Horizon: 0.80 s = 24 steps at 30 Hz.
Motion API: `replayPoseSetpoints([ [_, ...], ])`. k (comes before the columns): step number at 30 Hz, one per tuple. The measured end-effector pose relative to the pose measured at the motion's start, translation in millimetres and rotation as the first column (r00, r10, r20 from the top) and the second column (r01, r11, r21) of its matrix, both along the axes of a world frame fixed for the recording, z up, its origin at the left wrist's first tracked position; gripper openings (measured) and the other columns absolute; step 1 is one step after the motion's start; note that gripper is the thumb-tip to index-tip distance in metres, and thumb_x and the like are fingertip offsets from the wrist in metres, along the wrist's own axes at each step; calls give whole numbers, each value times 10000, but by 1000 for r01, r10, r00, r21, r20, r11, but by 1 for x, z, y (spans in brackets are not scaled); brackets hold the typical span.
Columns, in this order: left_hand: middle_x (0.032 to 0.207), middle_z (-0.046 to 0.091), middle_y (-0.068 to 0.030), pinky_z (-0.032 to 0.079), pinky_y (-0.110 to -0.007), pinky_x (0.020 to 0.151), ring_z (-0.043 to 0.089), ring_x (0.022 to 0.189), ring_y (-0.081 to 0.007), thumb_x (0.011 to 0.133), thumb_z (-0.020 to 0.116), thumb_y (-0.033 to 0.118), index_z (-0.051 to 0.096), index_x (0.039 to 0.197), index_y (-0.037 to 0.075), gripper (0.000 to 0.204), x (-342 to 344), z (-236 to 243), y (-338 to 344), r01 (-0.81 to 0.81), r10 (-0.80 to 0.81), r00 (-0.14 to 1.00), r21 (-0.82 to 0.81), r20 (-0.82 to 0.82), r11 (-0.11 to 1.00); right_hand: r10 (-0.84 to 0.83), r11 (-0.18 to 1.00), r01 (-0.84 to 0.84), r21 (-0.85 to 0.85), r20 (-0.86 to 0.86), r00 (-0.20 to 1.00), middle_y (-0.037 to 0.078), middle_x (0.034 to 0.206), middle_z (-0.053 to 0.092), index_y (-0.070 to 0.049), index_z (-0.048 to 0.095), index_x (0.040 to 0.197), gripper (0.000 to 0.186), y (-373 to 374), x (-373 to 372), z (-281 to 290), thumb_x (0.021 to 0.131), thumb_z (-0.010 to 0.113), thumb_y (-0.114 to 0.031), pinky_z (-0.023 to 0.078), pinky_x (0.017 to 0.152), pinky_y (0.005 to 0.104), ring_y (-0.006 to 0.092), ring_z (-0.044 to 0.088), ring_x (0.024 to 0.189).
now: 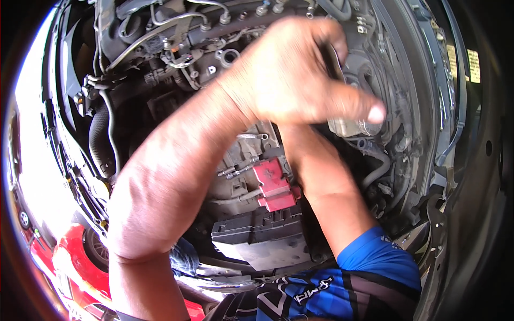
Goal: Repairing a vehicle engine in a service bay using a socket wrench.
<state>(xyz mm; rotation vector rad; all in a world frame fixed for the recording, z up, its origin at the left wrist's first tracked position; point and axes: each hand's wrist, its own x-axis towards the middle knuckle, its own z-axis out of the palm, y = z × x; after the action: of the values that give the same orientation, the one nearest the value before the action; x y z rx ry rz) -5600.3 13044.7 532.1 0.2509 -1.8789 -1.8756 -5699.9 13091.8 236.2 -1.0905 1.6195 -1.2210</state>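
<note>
Engine bay seen from above, head view. Landmark taken: the red terminal cover (274, 184) near the middle of the bay.

Left hand (292, 75) sat well above the red cover, blurred, forearm crossing the bay from the lower left. Its fingers were curled together around a dark slim tool (333, 60), thumb stretched out to the right. Only a short dark strip of the tool showed between fingers and palm; its kind and its tip could not be made out.

Right hand was out of sight. Its forearm (321, 176) ran up just right of the red cover and disappeared behind the left hand, so whether those fingers were apart or closed could not be told. Blue and black sleeve (375, 262) below and right of the cover.

Room: tight. A grey ribbed box (259, 238) lay just below the red cover, touching or nearly so. A small wrench (251, 137) lay just above it on the metal housing. Black hoses (101, 128) well to the left, fuel pipes and injector tops (214, 18) far above. A clear plastic reservoir (353, 125) up and right, partly behind the thumb. Bay edge and fender (455, 160) curved down the far right; little open gap between forearms and parts.

Lower left, outside the bay, a red vehicle (64, 262), cut off by the picture's rim. Rim dark, edges bent.
</note>
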Motion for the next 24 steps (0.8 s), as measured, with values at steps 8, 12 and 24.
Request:
replayPoseSetpoints([
  [8, 626, 491, -20, 421, -283, 529, 470, 604, -96, 651, 758, 131, 537, 727, 33, 253, 12, -5, 15, -256, 250, 967, -136, -58, 957, 74, 992, -89, 90, 157, 985, 127, 1305, 515, -22, 455, 1341, 510, 0, 19, 20, 896, 629, -204, 411, 1040, 395, 236, 493, 1207],
  [12, 617, 487, -41, 431, -287, 533, 470, 601, -100, 642, 742, 121, 532, 709, 23, 240, 18, -10, 14, -272, 255, 956, -115, -144, 956, 94, 980, -130, 148, 224, 970, 119, 1278, 531, -18, 467, 1327, 502, -2, 18, 33, 892, 637, -202, 422, 1021, 391, 228, 507, 1179],
  [24, 644, 567, -151, 480, -387, 551, 582, 573, -320, 605, 716, 163, 543, 714, 16, 253, 29, -18, 15, -314, 275, 936, -169, -220, 934, 33, 933, -172, 316, 400, 916, 95, 1196, 579, -7, 502, 1285, 476, -11, 31, 50, 879, 662, -197, 456, 966, 379, 202, 551, 1094],
])
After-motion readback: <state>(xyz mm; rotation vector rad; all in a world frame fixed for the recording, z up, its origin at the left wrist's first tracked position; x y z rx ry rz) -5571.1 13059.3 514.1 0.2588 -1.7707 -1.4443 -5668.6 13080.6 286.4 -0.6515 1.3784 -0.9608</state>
